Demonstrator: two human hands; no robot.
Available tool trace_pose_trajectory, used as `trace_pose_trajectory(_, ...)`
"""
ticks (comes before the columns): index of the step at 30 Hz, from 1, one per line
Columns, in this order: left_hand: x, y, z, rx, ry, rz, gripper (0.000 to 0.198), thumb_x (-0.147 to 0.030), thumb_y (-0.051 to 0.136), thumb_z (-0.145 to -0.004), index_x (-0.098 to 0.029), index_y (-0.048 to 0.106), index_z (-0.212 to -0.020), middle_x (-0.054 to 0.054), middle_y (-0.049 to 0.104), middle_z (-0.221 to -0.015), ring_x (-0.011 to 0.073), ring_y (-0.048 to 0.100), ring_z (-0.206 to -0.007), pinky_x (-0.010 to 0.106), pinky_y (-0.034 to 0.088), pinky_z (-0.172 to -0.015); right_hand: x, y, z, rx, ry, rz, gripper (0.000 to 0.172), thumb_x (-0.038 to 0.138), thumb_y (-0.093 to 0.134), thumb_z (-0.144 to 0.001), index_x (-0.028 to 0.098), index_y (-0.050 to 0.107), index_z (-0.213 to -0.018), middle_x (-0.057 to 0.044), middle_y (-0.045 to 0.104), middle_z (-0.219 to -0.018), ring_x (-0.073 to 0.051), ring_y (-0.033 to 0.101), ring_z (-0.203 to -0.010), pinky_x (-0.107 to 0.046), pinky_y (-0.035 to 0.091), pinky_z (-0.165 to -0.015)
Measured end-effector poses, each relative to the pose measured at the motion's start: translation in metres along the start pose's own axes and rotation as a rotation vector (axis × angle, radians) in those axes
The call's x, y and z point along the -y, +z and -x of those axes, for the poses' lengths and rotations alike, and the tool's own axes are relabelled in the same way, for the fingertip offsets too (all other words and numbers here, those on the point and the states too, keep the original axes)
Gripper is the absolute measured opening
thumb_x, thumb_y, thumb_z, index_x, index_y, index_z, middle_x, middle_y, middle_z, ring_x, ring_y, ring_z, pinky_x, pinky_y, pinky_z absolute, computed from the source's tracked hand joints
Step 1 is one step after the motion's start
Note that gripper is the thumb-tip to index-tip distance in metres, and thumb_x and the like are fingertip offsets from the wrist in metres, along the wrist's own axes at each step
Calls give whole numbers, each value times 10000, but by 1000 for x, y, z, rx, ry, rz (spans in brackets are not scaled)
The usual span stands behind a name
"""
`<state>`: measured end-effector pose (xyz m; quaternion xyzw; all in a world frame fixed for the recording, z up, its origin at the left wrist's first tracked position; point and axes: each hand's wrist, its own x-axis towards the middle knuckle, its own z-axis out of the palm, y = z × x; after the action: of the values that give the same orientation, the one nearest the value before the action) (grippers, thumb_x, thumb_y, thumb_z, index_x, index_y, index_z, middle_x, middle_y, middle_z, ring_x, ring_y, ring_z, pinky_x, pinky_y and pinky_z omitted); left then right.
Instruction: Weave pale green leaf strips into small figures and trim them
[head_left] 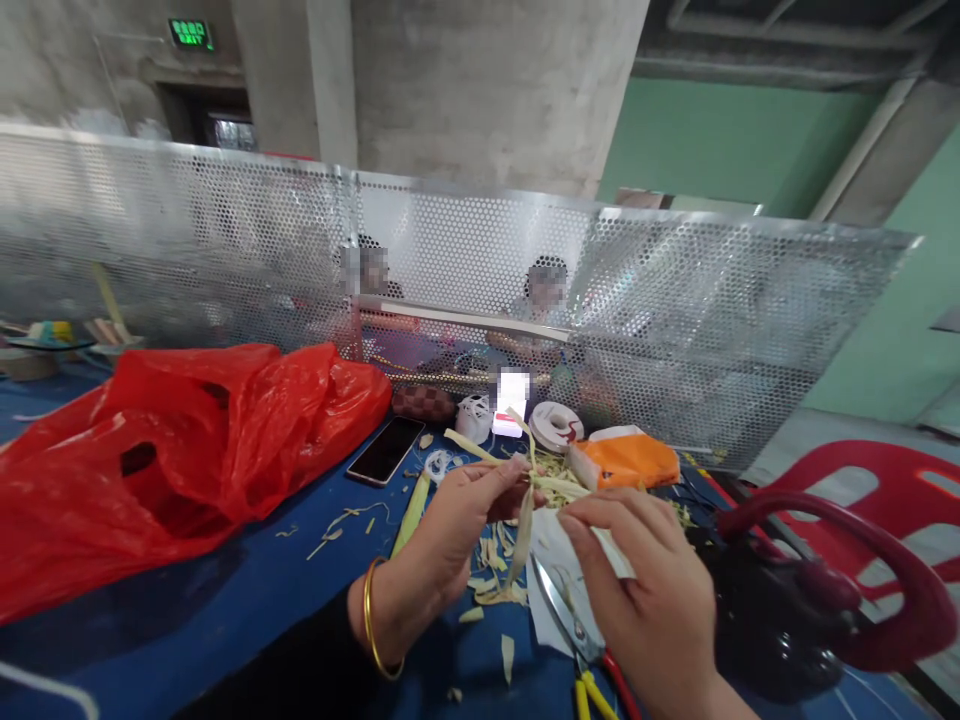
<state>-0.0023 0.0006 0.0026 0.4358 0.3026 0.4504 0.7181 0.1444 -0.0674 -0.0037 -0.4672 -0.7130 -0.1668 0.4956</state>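
Between thumb and fingers, my left hand pinches a small cluster of pale corn husk strips. The strips cross at the fingertips; one hangs down and others point up and to the left. My right hand has its thumb and forefinger closed at the right end of one strip. Below the hands lies a white paper sheet, with metal scissors resting on it. Red and yellow handles show beside my right hand, partly hidden by it. Husk scraps are scattered around. A green husk piece lies behind my left wrist.
A red plastic bag covers the left side. Farther back are a phone, a white ribbon spool and an orange packet. A dark kettle stands right. A perforated metal screen closes the back, with two people behind it.
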Motion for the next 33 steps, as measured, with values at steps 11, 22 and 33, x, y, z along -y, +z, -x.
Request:
trace_pose_trajectory(11,1,8,7,-50,93,-66,237,-215,834,-581,-175,759,-802,53,754,-845,209,670,-874,306,507,-826,4,18,7,235,224,-243,251,235,465,-935,221,505,-688,-25,596,-742,-189,578,-740,-301,448,-678)
trace_pose_trajectory(22,1,6,9,-100,69,-67,234,-170,824,-570,-169,745,-790,48,753,-829,202,675,-848,306,506,-825,6,15,3,236,136,-257,203,151,461,-914,216,542,-739,-54,647,-892,-193,595,-873,-326,470,-801)
trace_pose_trajectory(33,3,7,7,-140,49,-21,245,-155,819,-551,-143,741,-783,65,751,-795,184,674,-779,303,513,-789,6,18,3,242,120,-261,222,140,448,-917,219,556,-739,-63,650,-881,-211,579,-881,-369,466,-804)
